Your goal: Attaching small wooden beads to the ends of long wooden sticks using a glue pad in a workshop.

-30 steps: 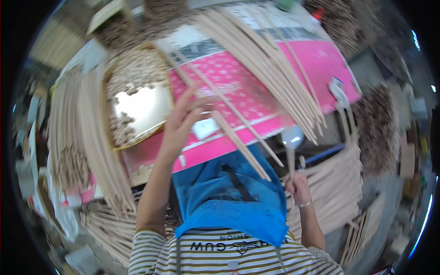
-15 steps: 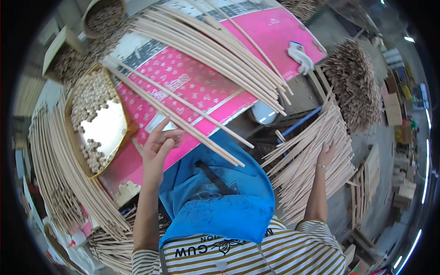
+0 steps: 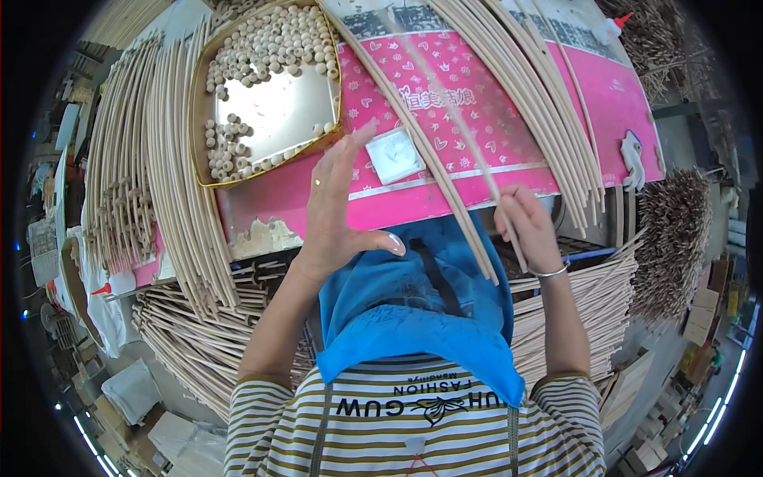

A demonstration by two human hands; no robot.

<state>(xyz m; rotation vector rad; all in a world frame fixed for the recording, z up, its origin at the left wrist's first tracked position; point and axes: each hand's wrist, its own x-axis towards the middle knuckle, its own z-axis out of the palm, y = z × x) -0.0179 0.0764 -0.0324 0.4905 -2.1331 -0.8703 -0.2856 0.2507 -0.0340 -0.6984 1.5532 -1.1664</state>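
My right hand (image 3: pixel 532 228) is closed around the near end of a thin wooden stick (image 3: pixel 477 147), which slants away over the pink table cover and is blurred along its length. My left hand (image 3: pixel 334 208) is open and holds nothing, its thumb apart from the fingers; the fingertips are smeared by motion. Beside those fingers sits a small square white dish (image 3: pixel 394 157) with something pale in it. Just right of the dish lie wooden sticks (image 3: pixel 429 151) side by side, their near ends jutting past the table edge. A gold-rimmed tray (image 3: pixel 270 171) of round wooden beads (image 3: pixel 274 40) stands left of my left hand.
Long sticks (image 3: pixel 532 87) lie on the right of the pink-covered table (image 3: pixel 270 208), near a white glove (image 3: pixel 632 159). Sticks with beaded ends (image 3: pixel 119 207) hang at the left. More sticks (image 3: pixel 592 294) are heaped at my right. A white bottle with a red tip (image 3: pixel 608 30) stands at the back.
My right hand has come up from the stick heap on the right to the table edge and now holds a stick. My view has turned left; my left hand remains open.
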